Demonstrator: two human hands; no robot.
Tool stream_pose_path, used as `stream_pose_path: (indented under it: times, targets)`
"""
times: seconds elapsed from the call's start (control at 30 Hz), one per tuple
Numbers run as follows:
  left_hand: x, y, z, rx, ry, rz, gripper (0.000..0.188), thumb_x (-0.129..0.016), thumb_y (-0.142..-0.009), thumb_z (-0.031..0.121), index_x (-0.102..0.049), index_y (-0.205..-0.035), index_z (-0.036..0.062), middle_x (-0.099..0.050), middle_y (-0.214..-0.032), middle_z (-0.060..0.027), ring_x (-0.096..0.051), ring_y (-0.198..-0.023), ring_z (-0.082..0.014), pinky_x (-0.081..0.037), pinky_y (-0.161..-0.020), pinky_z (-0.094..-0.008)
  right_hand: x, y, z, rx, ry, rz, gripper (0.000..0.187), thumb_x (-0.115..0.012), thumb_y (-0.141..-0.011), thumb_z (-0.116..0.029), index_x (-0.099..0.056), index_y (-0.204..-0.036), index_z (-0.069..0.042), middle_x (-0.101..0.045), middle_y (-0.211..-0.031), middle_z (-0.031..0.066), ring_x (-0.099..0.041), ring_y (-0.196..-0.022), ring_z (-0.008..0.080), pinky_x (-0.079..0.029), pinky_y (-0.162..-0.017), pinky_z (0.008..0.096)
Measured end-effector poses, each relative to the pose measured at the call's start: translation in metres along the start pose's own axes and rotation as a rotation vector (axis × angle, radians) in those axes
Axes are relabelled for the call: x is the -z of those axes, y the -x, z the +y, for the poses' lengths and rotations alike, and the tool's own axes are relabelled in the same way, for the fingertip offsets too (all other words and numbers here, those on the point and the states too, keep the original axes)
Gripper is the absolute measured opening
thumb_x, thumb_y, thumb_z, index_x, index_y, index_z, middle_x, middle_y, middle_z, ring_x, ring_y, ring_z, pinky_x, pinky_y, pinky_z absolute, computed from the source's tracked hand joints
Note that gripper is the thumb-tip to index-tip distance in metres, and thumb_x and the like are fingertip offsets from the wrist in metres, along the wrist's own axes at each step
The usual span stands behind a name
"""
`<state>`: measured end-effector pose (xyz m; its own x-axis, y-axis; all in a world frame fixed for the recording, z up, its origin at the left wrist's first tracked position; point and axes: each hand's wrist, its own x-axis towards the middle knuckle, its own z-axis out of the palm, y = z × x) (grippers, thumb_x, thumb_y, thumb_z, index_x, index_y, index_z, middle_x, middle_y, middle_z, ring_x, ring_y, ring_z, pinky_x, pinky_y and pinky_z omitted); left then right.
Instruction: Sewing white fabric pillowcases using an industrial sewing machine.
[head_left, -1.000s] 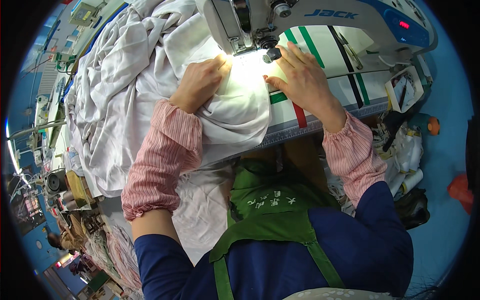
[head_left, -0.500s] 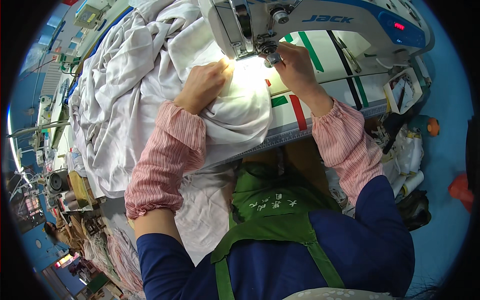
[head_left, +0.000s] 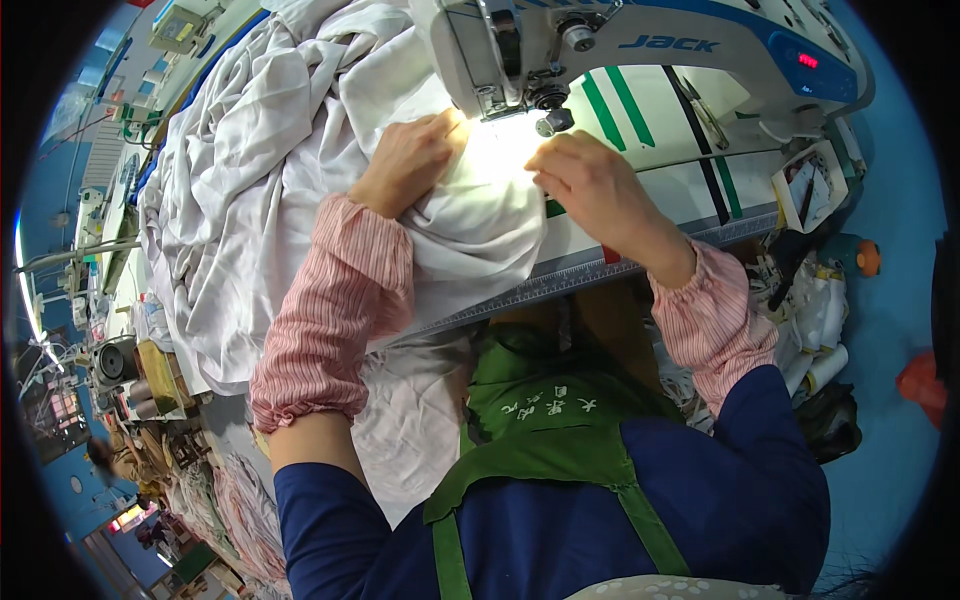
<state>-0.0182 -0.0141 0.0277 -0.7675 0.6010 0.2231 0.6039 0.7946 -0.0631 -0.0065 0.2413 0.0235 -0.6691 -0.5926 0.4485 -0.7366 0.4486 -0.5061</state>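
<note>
White fabric (head_left: 300, 200) lies in loose folds over the left side of the sewing table and drapes over its front edge. My left hand (head_left: 408, 160) is closed on the fabric, just left of the sewing machine's (head_left: 640, 50) needle area. Fingers bent and pressed together, my right hand (head_left: 590, 185) pinches the fabric's right edge, below and right of the presser foot. Glare from the machine's lamp washes out the cloth between the hands, so the needle and the right fingertips are hard to make out.
Tweezers (head_left: 708, 115) lie on the tabletop under the machine arm, near green and black tape strips (head_left: 700, 150). At the right stands a small white tray (head_left: 810, 185) with tools. Thread cones (head_left: 825, 368) and scraps sit below it. A ruler strip (head_left: 560, 285) runs along the table's front edge.
My right hand has come down and toward me from beside the presser foot to the fabric's right edge. My left hand stays in nearly the same place on the fabric.
</note>
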Motion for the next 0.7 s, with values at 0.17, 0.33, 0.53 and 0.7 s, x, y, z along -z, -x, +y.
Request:
stream_pose_path:
  times: [0.17, 0.33, 0.53, 0.7]
  targets:
    - [0.024, 0.008, 0.003, 0.005, -0.026, 0.127, 0.024, -0.056, -0.083, 0.010, -0.064, -0.105, 0.0071, -0.062, -0.114, -0.0115, -0.063, -0.098, -0.0270, -0.051, -0.081, -0.0407, 0.001, 0.027, -0.032, 0.146, -0.066, -0.039, 0.019, -0.064, -0.077, 0.003, -0.064, -0.095, -0.002, -0.061, -0.104, 0.0119, -0.058, -0.101, 0.0315, -0.049, -0.086, 0.0394]
    - [0.055, 0.134, 0.069, 0.186, 0.136, 0.282, 0.037, -0.065, -0.078, 0.008, -0.062, -0.115, 0.0066, -0.061, -0.116, -0.0128, -0.062, -0.101, -0.0305, -0.051, -0.085, -0.0383, -0.012, 0.059, -0.083, 0.279, -0.129, -0.015, 0.028, -0.068, -0.069, 0.010, -0.064, -0.094, -0.001, -0.061, -0.105, 0.0139, -0.059, -0.099, 0.0346, -0.050, -0.084, 0.0428]
    - [0.068, 0.341, 0.091, 0.548, -0.268, 0.343, 0.031, -0.064, -0.078, 0.003, -0.066, -0.109, 0.0073, -0.062, -0.112, -0.0097, -0.062, -0.102, -0.0276, -0.050, -0.085, -0.0380, -0.040, 0.066, -0.133, 0.408, -0.173, -0.080, 0.031, -0.072, -0.069, 0.006, -0.065, -0.098, -0.002, -0.061, -0.107, 0.0129, -0.059, -0.101, 0.0335, -0.050, -0.084, 0.0426]
    - [0.099, 0.468, 0.039, 0.813, -0.464, 0.410, 0.030, -0.064, -0.079, 0.001, -0.065, -0.109, 0.0061, -0.064, -0.109, -0.0093, -0.061, -0.101, -0.0284, -0.049, -0.086, -0.0374, -0.064, 0.054, -0.169, 0.477, -0.199, -0.135, 0.032, -0.073, -0.068, 0.005, -0.066, -0.099, -0.002, -0.061, -0.109, 0.0125, -0.059, -0.102, 0.0331, -0.050, -0.085, 0.0421]
